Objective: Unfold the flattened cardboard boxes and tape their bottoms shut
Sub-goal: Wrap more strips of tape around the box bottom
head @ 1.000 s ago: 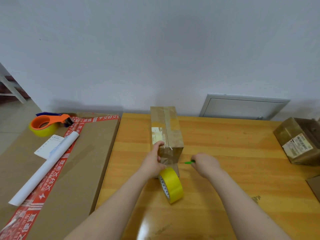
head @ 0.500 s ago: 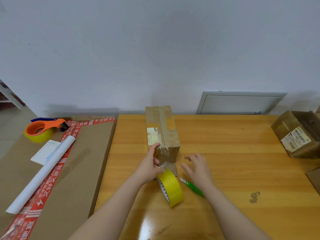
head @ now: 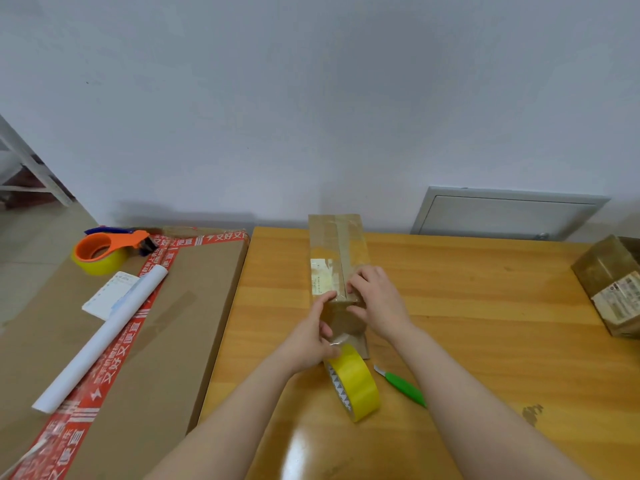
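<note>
1. The cardboard box (head: 337,258), long and narrow, lies on the wooden table (head: 467,306). Its far end is near the wall, and its near end is between the two hands. It has tape along the top and a pale label on its left part.
2. The right hand (head: 379,303) holds the near top edge of the box. Its bent fingers lie close together on the top, and its thumb is on the end face.
3. The left hand (head: 311,337) is at the left near corner of the box. One finger is stretched out and touches the top edge, and the other fingers are curled. A shiny strip of tape (head: 340,339) shows just beside them, but it is not clear whether they pinch it.
4. The yellow tape roll (head: 355,384) stands on its edge on the table, touching the left hand.
5. A green knife (head: 405,389) lies on the table just right of the roll.
6. To the left lies a large flat carton (head: 145,341) with red printed tape. On it lie an orange tape dispenser (head: 107,251), a white paper roll (head: 104,336) and a paper sheet (head: 109,297).
7. Another brown box (head: 613,285) stands at the table's right edge.
</note>
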